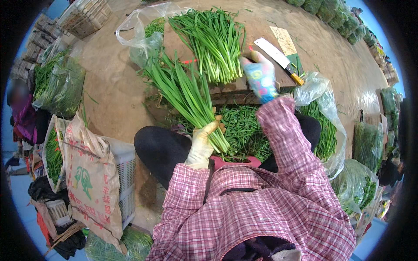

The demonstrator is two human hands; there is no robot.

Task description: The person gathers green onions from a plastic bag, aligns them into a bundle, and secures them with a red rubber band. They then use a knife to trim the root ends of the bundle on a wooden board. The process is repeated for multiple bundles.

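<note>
My left hand [205, 138], in a pale glove, grips a bunch of long green leafy stalks, perhaps garlic chives [187, 94], near its pale cut ends. My right hand [260, 73], in a patterned blue glove, is at the right edge of a larger pile of the same greens [212, 42] on a low wooden board [228, 87]. Red bits, perhaps ties, show by its fingertips and left of the pile. What its fingers hold, if anything, is not clear. A cleaver [272, 52] with a wooden handle lies to the right of that hand.
Loose green trimmings [245, 130] fill the space between the knees. Plastic bags of greens stand at the left [60, 84] and right [321, 127]. A printed sack [93, 179] leans on a white crate [125, 173]. Another person [24, 111] sits at the far left.
</note>
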